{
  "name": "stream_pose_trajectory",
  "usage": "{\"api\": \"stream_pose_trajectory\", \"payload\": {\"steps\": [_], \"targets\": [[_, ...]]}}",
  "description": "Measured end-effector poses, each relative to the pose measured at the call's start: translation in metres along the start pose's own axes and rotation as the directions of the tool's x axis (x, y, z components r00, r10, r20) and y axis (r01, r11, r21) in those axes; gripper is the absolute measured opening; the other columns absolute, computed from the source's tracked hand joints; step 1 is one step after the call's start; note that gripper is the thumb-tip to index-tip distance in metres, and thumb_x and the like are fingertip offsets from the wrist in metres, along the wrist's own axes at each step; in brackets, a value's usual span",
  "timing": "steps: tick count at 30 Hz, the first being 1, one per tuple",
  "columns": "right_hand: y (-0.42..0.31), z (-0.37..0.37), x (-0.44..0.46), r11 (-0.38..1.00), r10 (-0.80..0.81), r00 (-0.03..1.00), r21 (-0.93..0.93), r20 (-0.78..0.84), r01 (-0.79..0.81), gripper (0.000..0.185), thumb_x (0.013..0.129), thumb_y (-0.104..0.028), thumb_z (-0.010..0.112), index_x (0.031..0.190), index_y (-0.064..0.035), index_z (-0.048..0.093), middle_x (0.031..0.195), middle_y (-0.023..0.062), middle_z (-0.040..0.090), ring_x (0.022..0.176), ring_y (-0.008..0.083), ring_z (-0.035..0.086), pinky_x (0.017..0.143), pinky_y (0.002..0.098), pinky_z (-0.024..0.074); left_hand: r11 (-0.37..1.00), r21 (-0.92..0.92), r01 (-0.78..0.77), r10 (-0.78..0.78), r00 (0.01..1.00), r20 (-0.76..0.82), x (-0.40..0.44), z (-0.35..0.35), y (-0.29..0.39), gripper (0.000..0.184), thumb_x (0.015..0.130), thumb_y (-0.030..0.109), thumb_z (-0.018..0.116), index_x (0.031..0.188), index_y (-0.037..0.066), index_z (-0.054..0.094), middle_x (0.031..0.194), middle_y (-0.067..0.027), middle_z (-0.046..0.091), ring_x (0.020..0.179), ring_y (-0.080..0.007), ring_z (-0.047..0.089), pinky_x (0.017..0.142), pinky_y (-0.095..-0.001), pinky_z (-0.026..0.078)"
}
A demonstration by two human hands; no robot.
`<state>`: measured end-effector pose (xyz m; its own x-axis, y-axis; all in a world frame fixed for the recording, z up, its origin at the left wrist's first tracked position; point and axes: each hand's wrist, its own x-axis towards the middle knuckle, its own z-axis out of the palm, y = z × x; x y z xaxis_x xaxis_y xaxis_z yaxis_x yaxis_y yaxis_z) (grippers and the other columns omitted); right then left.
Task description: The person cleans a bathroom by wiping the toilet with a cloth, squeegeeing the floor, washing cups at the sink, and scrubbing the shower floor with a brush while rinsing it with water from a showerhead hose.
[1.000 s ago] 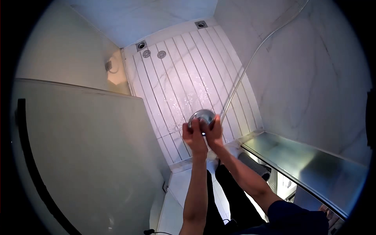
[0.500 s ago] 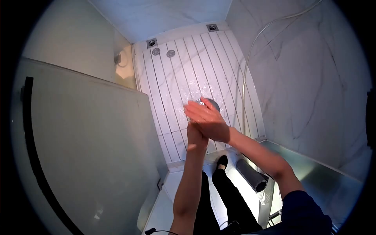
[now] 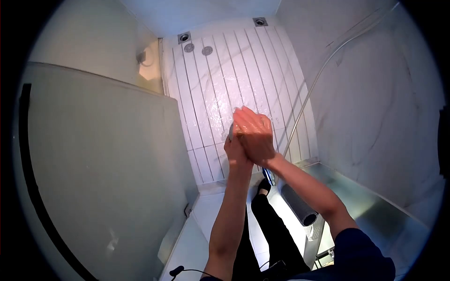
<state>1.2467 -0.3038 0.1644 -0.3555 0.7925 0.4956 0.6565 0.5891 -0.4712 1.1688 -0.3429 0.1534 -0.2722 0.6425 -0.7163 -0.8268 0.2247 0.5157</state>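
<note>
Reaching forward from a dark blue sleeve (image 3: 363, 257), the right hand (image 3: 257, 140) lies across the left hand (image 3: 238, 146), its wet fingers (image 3: 248, 119) stretched out side by side. The left fingers are mostly covered, so whether they grip cannot be told. A rounded grey edge, seemingly of the shower head (image 3: 230, 131), peeks out just left of the fingers; the rest is hidden. Below the right wrist shows a shiny metallic piece (image 3: 268, 176), near the pale hose (image 3: 307, 96) and a rolled grey mat (image 3: 300, 206). Beyond, water glistens on the grooved white floor (image 3: 211, 84), with two round grates (image 3: 207, 50) farther off.
</note>
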Motion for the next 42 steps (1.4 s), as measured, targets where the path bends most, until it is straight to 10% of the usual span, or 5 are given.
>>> {"api": "stream_pose_trajectory", "payload": {"steps": [5,13,27,32,42], "targets": [[-0.015,0.001,-0.109,0.448,0.686,0.518,0.263,0.512,-0.854,0.050,0.079,-0.027,0.067,0.117,-0.0025,0.044,0.078,0.0125,0.062,0.074,0.0270,0.062,0.065,0.0386,0.0467,0.997,0.039,-0.061,0.054,0.987,0.150,0.018,-0.002,0.014,0.022,0.086,0.033,0.061,0.079,0.012,0.057,0.059,0.0037,0.049,0.047,-0.0050,0.045,0.039,-0.0212,0.034],[0.005,-0.021,-0.140,0.618,0.524,0.631,0.254,0.572,-0.744,0.037,0.071,-0.018,0.076,0.064,-0.0026,0.043,0.045,0.0044,0.042,0.042,0.0111,0.037,0.042,0.0294,0.0343,0.967,0.142,0.213,-0.255,0.845,0.469,0.052,-0.043,-0.005,0.039,0.093,0.031,0.048,0.117,0.001,0.049,0.117,-0.0116,0.053,0.101,-0.0211,0.056,0.084,-0.0349,0.049],[0.073,0.052,-0.338,0.945,0.297,0.569,-0.152,0.767,-0.289,0.024,0.064,-0.022,0.069,0.078,-0.0111,0.052,0.062,0.0100,0.059,0.060,0.0333,0.059,0.052,0.0460,0.0455,0.974,0.079,-0.214,0.221,0.793,-0.568,-0.044,-0.282,-0.003,0.020,0.087,0.019,0.054,0.105,0.010,0.055,0.089,-0.0042,0.057,0.076,-0.0171,0.055,0.063,-0.0330,0.046],[-0.001,0.167,-0.341,0.986,0.079,0.349,-0.022,0.934,-0.165,0.027,0.070,-0.026,0.066,0.093,-0.0156,0.055,0.069,0.0107,0.060,0.069,0.0318,0.062,0.057,0.0463,0.0463,0.967,0.075,-0.243,0.232,0.722,-0.652,-0.043,-0.319,-0.029,0.021,0.086,0.021,0.056,0.105,0.013,0.056,0.088,-0.0018,0.057,0.075,-0.0163,0.054,0.064,-0.0313,0.045],[0.031,0.260,-0.282,0.988,0.136,0.714,-0.045,0.687,-0.145,0.018,0.072,-0.028,0.065,0.077,-0.0149,0.054,0.062,0.0069,0.057,0.061,0.0300,0.060,0.050,0.0436,0.0443,0.951,0.198,-0.237,0.301,0.853,-0.427,0.002,-0.284,-0.025,0.014,0.090,0.011,0.050,0.099,0.004,0.058,0.079,-0.0041,0.059,0.066,-0.0140,0.057,0.059,-0.0269,0.048]]}}
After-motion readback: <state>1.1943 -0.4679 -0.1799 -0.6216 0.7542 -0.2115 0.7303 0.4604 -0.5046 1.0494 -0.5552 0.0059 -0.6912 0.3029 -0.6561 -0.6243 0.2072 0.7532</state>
